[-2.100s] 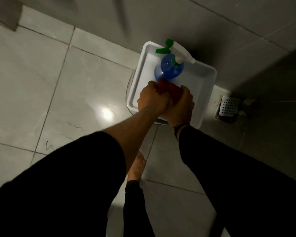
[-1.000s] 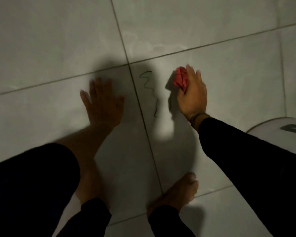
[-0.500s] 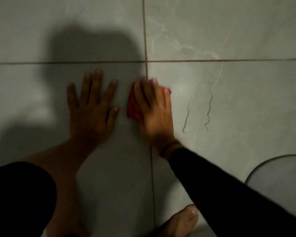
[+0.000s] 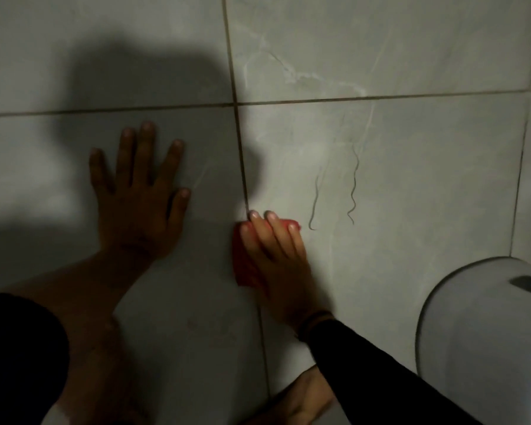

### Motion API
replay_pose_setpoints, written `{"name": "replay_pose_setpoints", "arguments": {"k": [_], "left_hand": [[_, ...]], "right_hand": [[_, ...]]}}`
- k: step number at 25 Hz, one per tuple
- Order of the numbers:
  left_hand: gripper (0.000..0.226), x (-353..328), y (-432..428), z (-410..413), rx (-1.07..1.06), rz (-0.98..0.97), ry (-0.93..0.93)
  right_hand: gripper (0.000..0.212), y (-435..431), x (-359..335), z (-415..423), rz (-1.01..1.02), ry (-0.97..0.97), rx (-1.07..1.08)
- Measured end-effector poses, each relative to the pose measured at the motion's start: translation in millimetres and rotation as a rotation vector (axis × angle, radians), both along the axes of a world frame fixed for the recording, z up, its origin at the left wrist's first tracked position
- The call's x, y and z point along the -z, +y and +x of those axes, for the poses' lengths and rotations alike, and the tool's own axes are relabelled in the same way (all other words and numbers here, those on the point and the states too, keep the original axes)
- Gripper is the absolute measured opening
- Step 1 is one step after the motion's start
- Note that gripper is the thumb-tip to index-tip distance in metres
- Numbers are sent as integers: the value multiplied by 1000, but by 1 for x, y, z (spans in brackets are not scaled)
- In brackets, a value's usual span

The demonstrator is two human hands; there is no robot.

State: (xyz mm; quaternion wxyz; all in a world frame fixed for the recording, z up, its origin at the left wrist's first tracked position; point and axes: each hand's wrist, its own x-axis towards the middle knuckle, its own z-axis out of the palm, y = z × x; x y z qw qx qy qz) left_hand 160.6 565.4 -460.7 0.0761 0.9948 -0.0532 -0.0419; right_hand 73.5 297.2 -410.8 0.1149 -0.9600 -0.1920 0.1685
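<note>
The red cloth point(image 4: 242, 265) lies flat on the grey floor tile point(image 4: 411, 194), pinned under the right hand point(image 4: 276, 259). The fingers are laid out straight over it and press down rather than curl round it. Only a strip of the cloth shows, along the hand's left edge, with a small corner past the fingertips.

It looks soft, light and limp, so it would probably bunch or slide under the palm. An even, flat press, or a pinch at the free left edge, would seem the surest hold. I cannot tell whether it is damp.

Just right of the cloth, two thin dark wavy marks point(image 4: 314, 207) run down the tile. They are likely the next thing to wipe, though whether they are hairs or drawn lines is hard to make out.

A dark grout line point(image 4: 242, 179) runs up from the cloth's upper left corner. Well to the left of the cloth, the left hand point(image 4: 138, 204) rests palm down with its fingers spread, holding nothing and apart from the right.

Below the cloth, a dark band point(image 4: 314, 322) sits at the wrist, then a black sleeve point(image 4: 380, 378). A bare foot point(image 4: 304, 400) is cut off at the bottom edge. Far to the cloth's lower right is a white rounded object point(image 4: 478, 332), cropped by the frame and not identifiable. Heavy shadow covers the tiles to the upper left of the cloth.
</note>
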Motion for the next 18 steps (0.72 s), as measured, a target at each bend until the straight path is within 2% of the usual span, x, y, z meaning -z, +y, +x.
{"name": "replay_pose_setpoints", "arguments": {"k": [2, 5, 7, 10, 12, 14, 15, 16, 18], "left_hand": [[77, 3, -1, -1, -3, 6, 5], [76, 6, 1, 1, -1, 4, 13], [75, 4, 3, 2, -2, -10, 17], [75, -2, 1, 2, -9, -18, 30], [74, -4, -1, 0, -6, -16, 36], [74, -5, -2, -1, -4, -25, 40], [74, -6, -2, 1, 0, -29, 35], [74, -5, -1, 2, -1, -32, 33], [74, -8, -4, 3, -6, -52, 43]], "right_hand": [[72, -43, 4, 8, -95, -15, 63], [82, -38, 17, 68, -106, -90, 486], [78, -14, 20, 51, -90, -127, 478], [77, -32, -4, -37, -113, 48, 416], [77, -78, -8, -33, -115, 87, 622], [88, -99, 4, 26, -117, 23, 917], [94, -100, 12, 62, -96, -35, 947], [96, -95, 19, 86, -77, -86, 888], [93, -82, 23, 83, -69, -98, 715]]}}
